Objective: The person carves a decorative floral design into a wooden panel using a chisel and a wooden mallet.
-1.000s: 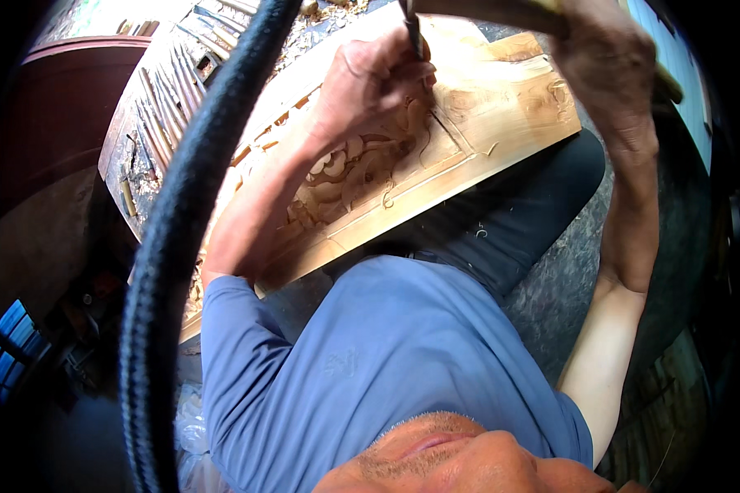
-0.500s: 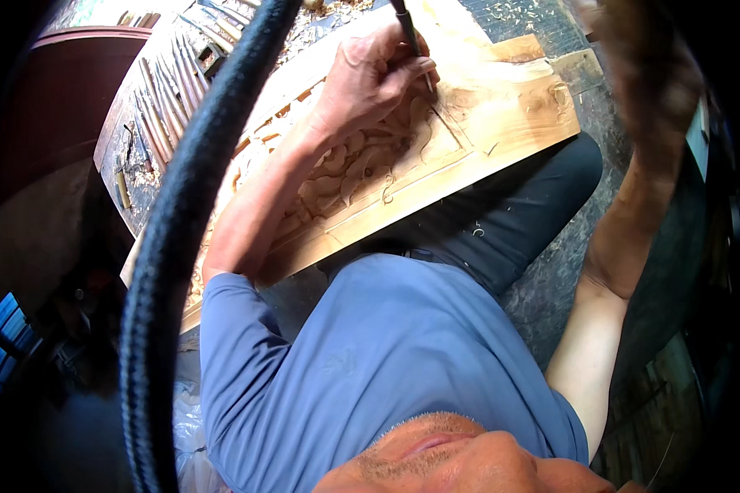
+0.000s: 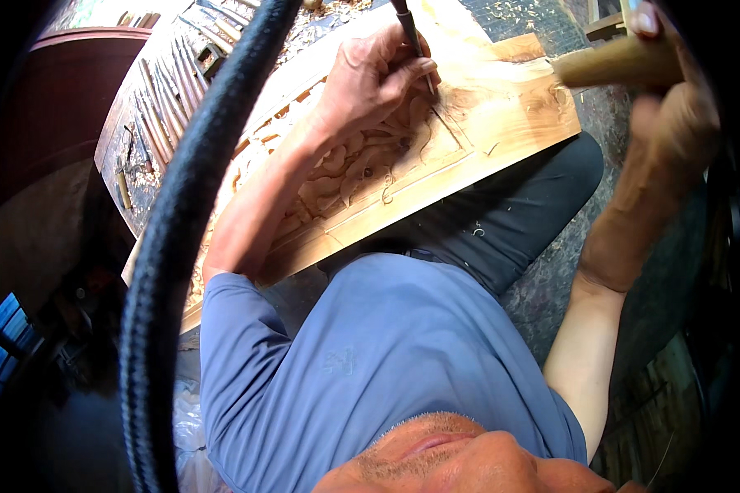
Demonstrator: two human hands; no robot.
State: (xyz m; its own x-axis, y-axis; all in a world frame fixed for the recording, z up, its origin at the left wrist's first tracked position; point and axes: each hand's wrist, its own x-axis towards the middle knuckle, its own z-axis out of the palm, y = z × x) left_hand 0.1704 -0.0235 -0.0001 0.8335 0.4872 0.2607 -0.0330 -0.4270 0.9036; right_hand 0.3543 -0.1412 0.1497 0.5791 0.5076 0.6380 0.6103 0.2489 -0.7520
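Observation:
My left hand (image 3: 374,78) is closed around a carving chisel (image 3: 406,26) with a dark shaft, standing nearly upright. Its tip meets the pale wooden panel (image 3: 518,115) at the end of a straight cut line. Carved leafy relief (image 3: 337,177) lies beside and under my left wrist. At the upper right, my right hand (image 3: 678,123), slightly blurred, grips a wooden mallet (image 3: 608,66). The mallet's blunt end points toward the chisel, with a gap between them. Part of the right hand's fingers fades into the dark rim.
Several carving tools (image 3: 173,99) lie in rows on the dark workbench (image 3: 522,20) at the left. Wood shavings are scattered around. A thick dark cable (image 3: 177,214) crosses the view's left side. My bent leg (image 3: 543,189) is under the panel's near edge.
My right hand has moved down and to the right in the picture, and the mallet now shows clearly. My left hand and the chisel have stayed nearly in place.

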